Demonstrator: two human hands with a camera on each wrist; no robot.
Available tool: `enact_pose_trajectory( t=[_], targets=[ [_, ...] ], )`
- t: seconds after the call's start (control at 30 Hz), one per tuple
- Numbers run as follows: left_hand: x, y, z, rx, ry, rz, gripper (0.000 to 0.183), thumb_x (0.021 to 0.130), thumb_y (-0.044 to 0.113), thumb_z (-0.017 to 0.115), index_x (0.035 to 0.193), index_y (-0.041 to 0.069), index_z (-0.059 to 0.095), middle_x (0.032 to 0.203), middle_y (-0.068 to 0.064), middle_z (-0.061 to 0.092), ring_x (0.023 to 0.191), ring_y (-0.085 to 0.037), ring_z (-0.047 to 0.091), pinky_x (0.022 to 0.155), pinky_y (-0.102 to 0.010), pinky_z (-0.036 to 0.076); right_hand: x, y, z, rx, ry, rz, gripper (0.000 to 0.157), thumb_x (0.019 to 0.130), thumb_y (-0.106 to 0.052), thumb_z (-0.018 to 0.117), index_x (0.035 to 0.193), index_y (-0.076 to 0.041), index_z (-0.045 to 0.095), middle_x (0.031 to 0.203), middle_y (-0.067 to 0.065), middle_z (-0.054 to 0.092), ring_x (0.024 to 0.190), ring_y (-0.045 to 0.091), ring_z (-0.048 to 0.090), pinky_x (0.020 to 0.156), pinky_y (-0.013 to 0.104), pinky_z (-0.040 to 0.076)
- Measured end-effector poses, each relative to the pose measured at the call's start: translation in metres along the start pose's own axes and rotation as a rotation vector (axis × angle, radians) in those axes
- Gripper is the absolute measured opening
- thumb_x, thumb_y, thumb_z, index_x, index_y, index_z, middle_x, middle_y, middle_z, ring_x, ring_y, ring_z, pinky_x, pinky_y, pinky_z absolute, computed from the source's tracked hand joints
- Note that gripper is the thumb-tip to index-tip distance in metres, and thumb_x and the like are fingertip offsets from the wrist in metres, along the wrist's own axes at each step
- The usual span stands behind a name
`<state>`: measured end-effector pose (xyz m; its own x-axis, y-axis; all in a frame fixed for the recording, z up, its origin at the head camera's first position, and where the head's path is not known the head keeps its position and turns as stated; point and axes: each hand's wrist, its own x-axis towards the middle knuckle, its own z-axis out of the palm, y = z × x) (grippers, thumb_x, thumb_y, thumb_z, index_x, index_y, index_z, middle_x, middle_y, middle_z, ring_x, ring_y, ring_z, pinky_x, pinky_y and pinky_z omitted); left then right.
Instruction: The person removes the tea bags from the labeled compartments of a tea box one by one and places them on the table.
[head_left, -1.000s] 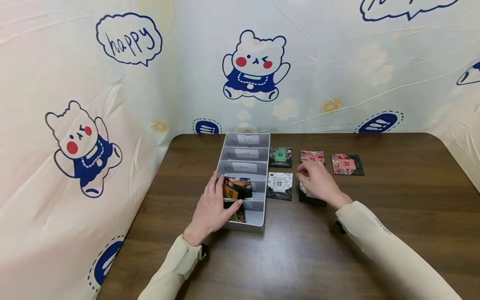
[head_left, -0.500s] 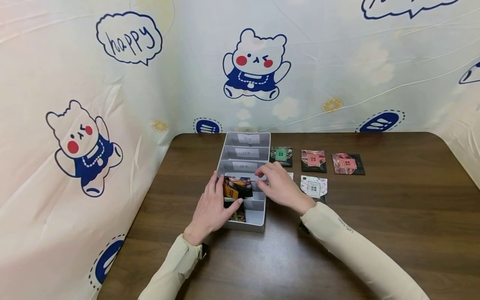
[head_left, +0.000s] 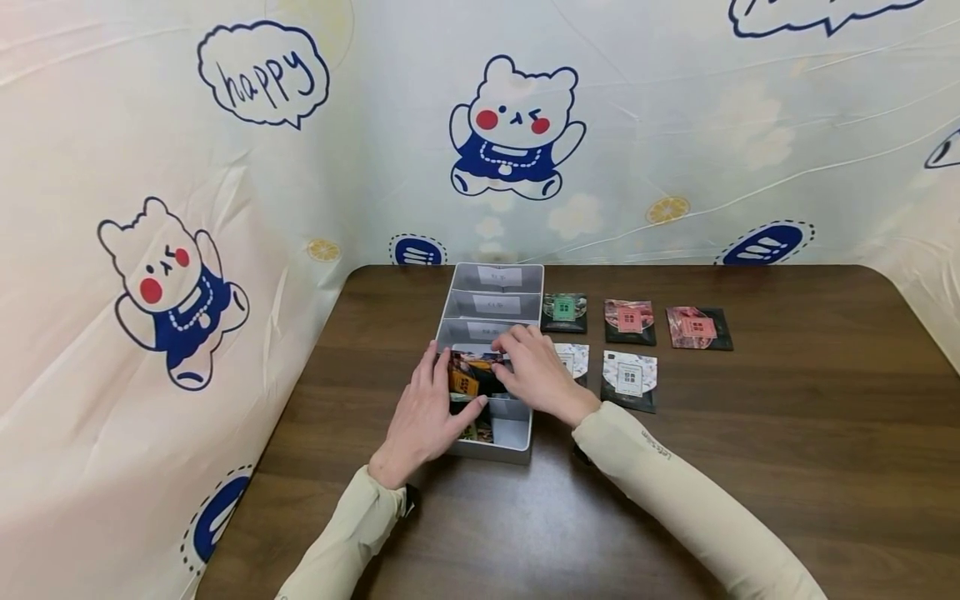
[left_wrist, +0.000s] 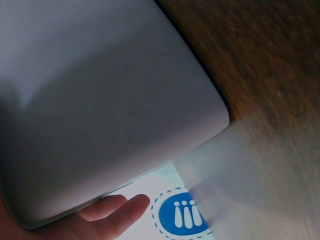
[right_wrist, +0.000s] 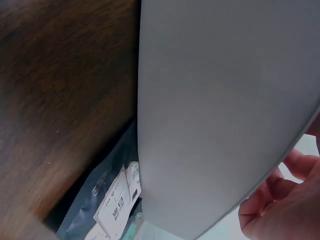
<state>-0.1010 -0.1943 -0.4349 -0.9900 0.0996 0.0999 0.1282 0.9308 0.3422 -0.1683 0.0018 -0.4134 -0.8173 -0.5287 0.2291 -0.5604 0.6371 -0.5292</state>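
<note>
The left grip lies spread over the left edge of the box, likely steadying it on the bench; the right grip curls at the orange packet inside, pinching or not I cannot tell.

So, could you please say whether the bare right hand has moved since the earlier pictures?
Yes, the right hand moved leftward and now reaches over the grey rectangular divided tray.

grey box, orange and black sachet
</note>
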Motion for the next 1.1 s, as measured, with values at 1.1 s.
enact_pose_trajectory(
  t=[1.1],
  targets=[
    [0.000,0.000,0.000,0.000,0.015,0.011,0.092,0.088,0.067,0.049,0.150,0.003,0.027,0.160,-0.017,0.016,0.138,-0.038,0.035,0.103,-0.056,0.041,0.002,0.003,0.015,-0.156,0.097,-0.026,0.015,0.092,-0.021,0.064,0.104,-0.013,0.069,0.098,0.003,0.065,0.081,0.021,0.049,0.068,0.033,0.029]
  ],
)
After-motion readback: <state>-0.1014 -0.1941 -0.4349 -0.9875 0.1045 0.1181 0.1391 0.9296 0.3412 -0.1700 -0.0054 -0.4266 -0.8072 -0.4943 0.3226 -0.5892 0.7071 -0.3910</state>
